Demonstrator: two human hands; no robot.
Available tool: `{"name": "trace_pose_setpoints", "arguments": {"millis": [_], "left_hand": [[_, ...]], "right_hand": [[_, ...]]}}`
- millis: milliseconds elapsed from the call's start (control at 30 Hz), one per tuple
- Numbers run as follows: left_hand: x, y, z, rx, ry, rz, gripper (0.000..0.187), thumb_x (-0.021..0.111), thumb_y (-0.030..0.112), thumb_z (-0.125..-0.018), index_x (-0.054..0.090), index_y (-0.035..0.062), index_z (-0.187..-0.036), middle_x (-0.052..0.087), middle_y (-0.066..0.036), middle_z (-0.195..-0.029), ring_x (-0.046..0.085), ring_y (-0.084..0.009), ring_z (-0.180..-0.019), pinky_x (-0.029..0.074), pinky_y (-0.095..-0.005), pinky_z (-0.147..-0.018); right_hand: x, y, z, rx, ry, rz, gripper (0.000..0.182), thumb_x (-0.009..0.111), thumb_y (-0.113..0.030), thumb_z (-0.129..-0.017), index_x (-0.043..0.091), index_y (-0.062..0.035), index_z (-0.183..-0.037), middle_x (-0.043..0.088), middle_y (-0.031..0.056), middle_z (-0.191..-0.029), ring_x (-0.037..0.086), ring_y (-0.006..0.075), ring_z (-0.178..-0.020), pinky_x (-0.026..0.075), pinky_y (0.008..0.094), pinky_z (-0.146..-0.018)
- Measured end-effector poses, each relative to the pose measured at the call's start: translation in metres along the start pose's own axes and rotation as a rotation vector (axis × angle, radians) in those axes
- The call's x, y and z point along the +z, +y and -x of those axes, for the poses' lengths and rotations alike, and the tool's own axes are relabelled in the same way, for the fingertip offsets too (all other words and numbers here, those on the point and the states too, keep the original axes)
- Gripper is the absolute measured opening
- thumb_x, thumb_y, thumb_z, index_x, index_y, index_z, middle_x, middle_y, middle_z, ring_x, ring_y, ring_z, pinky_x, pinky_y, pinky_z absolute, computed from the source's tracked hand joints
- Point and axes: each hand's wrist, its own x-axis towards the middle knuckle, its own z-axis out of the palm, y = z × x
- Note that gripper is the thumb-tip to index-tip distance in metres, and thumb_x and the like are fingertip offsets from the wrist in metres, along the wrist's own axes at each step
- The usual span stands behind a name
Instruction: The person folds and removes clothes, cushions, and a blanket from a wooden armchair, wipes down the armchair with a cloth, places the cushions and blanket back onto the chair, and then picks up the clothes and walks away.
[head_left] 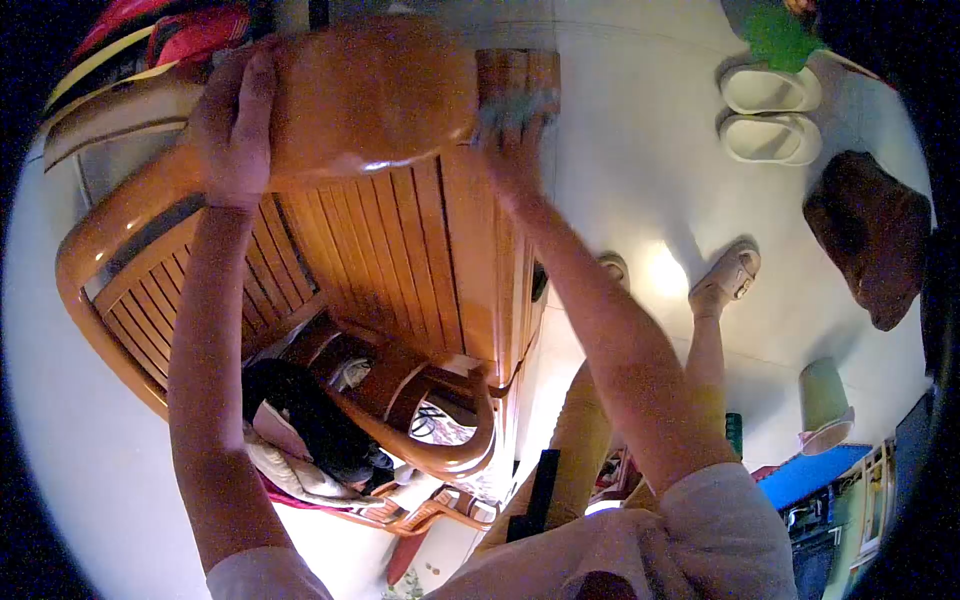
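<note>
My left hand (235, 135) lies on the left end of the broad wooden armrest (375, 95), fingers stretched out and thumb apart. Some of its fingertips are hard to make out in the dim light. At the armrest's right end, my right hand (515, 160) presses a blue-grey cloth (518, 110) against the wooden front piece (510, 68). Motion smears the cloth and fingers. The armrest belongs to a wooden bench with a slatted side panel (370, 240).
A wooden chair arm (450, 455) and a black bundle (310, 410) lie below. White slippers (770, 88), a brown piece (870, 235) and a green bin (825, 395) stand on the pale floor (640, 130). A sandalled foot (735, 270) shows beneath my right arm.
</note>
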Motion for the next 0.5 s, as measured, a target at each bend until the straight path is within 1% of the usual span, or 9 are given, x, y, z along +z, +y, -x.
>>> {"name": "trace_pose_setpoints", "arguments": {"millis": [67,100,167,233,333,433,467,500], "left_hand": [[-0.004,-0.009,-0.002,-0.005,0.019,-0.052,0.037,0.045,0.031,-0.093,0.062,-0.0001,-0.103,0.065,-0.012,-0.095,0.058,-0.023,-0.09,0.043,-0.0329,-0.084],[-0.005,-0.011,-0.001,-0.019,0.035,-0.101,0.037,0.045,0.032,-0.093,0.062,0.0001,-0.104,0.065,-0.013,-0.095,0.058,-0.0228,-0.089,0.043,-0.0325,-0.084],[-0.001,0.009,-0.006,-0.028,0.012,-0.132,0.039,0.045,0.033,-0.093,0.062,0.0008,-0.105,0.065,-0.013,-0.095,0.059,-0.0235,-0.087,0.043,-0.0329,-0.083],[-0.003,0.006,-0.006,-0.042,-0.006,-0.167,0.04,0.045,0.035,-0.093,0.062,0.0016,-0.106,0.065,-0.014,-0.095,0.059,-0.0242,-0.086,0.043,-0.0332,-0.083],[0.0,0.009,-0.004,-0.065,-0.002,-0.15,0.04,0.045,0.036,-0.093,0.062,0.0028,-0.106,0.065,-0.014,-0.094,0.059,-0.0237,-0.084,0.044,-0.0336,-0.081],[0.0,0.014,-0.004,-0.072,0.012,-0.113,0.039,0.046,0.037,-0.093,0.063,0.004,-0.106,0.064,-0.013,-0.092,0.059,-0.0231,-0.082,0.045,-0.034,-0.078],[0.0,0.016,-0.004,-0.074,0.01,-0.097,0.039,0.046,0.038,-0.093,0.063,0.0044,-0.106,0.064,-0.013,-0.092,0.059,-0.0229,-0.081,0.045,-0.0341,-0.078],[0.0,0.017,-0.004,-0.077,0.011,-0.081,0.039,0.046,0.038,-0.092,0.063,0.0048,-0.105,0.064,-0.013,-0.091,0.059,-0.0228,-0.08,0.045,-0.0343,-0.077]], "right_hand": [[0.002,0.016,-0.036,0.043,-0.002,-0.042,0.047,0.045,-0.025,-0.089,0.035,-0.0076,-0.131,0.027,0.0182,-0.13,0.032,0.0364,-0.117,0.032,0.0446,-0.098],[0.003,0.03,-0.039,0.096,-0.014,-0.08,0.047,0.044,-0.028,-0.089,0.035,-0.0081,-0.131,0.029,0.0171,-0.129,0.034,0.0348,-0.115,0.033,0.0435,-0.097],[0.006,0.061,-0.023,0.222,-0.028,-0.193,0.047,0.043,-0.032,-0.09,0.037,-0.009,-0.13,0.033,0.0149,-0.126,0.037,0.0316,-0.112,0.035,0.0415,-0.094],[0.011,0.093,0.027,0.398,-0.042,-0.351,0.047,0.041,-0.037,-0.091,0.038,-0.0099,-0.129,0.037,0.0127,-0.123,0.04,0.0284,-0.109,0.037,0.0394,-0.091],[0.017,0.129,0.149,0.759,-0.073,-0.561,0.049,0.038,-0.044,-0.091,0.04,-0.0112,-0.127,0.044,0.0094,-0.118,0.046,0.0236,-0.104,0.041,0.0363,-0.088],[0.014,0.124,0.268,1.129,-0.075,-0.758,0.051,0.036,-0.051,-0.092,0.041,-0.0125,-0.126,0.05,0.0062,-0.113,0.051,0.0187,-0.099,0.044,0.0332,-0.084],[0.014,0.113,0.294,1.222,-0.065,-0.808,0.052,0.035,-0.053,-0.093,0.042,-0.013,-0.125,0.052,0.0051,-0.112,0.052,0.0171,-0.098,0.045,0.0322,-0.082],[0.011,0.099,0.293,1.223,-0.074,-0.803,0.052,0.035,-0.053,-0.093,0.042,-0.013,-0.125,0.052,0.0051,-0.112,0.052,0.0171,-0.098,0.045,0.0322,-0.082]]}}
